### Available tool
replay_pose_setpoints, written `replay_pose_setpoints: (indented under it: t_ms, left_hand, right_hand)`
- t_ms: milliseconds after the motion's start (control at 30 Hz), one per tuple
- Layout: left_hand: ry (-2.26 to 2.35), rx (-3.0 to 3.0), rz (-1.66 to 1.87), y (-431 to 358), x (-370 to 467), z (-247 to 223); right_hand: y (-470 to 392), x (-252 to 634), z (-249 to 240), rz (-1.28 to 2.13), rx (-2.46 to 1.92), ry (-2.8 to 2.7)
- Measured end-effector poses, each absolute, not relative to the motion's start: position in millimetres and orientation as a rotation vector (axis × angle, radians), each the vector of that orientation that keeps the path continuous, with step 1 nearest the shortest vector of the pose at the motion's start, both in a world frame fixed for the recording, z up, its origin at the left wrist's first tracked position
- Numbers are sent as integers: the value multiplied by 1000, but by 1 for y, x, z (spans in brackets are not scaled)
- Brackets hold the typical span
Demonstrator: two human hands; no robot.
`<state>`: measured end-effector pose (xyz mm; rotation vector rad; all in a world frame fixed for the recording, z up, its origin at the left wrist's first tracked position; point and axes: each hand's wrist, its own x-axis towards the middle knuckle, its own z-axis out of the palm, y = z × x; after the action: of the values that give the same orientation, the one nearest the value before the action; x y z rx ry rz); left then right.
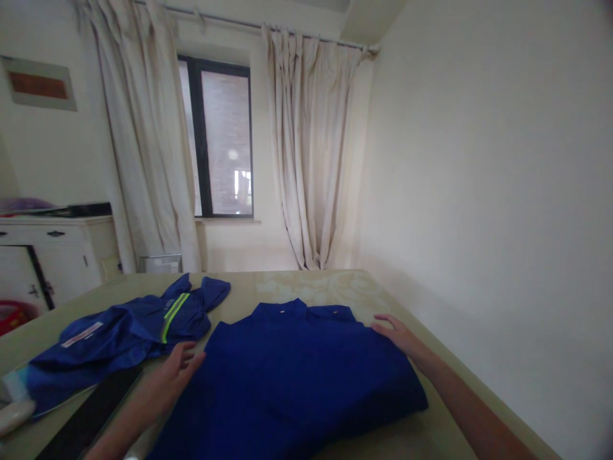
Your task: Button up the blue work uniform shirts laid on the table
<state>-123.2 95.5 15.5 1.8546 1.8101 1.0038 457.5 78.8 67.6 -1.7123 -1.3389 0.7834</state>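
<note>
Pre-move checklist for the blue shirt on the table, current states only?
1. Blue shirt lies flat on the table, collar away from the person: ok.
2. Left hand open, at the shirt's left edge: ok.
3. Right hand open, flat on the shirt's right shoulder: ok.
4. Second blue garment with a reflective stripe lies crumpled to the left, apart from the shirt: ok.
5. Dark flat object sits close to the left forearm: not ok.
6. Shirt's near hem is out of frame: cannot tell.
</note>
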Motion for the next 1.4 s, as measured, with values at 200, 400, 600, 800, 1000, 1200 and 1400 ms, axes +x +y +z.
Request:
replay_pose_setpoints:
  t_ms: [200,400,600,800,1000,1200,1400]
  left_hand:
    - [1592,1986,1109,127,-84,25]
    - [1592,1842,1371,145,-100,31]
    - [1637,1726,1276,142,-119,-4]
    - [1488,1610,1087,135,-123,7]
    - [1552,1557,1195,139,-120,33]
    - [2107,1952,792,141,-126,12]
    - [1682,2559,700,84,-57,16]
  right_hand:
    - [89,439,92,591,-1408,-1625]
    - [109,441,96,121,-1291,-1627]
    - [136,434,32,95,-1646,-1617]
    - [141,436,5,110,-1671,-1646]
    - [146,432,15,-17,-1585,-1708]
    - [137,400,25,12,-1842,-1810]
    - [89,304,54,41,-1512,-2123]
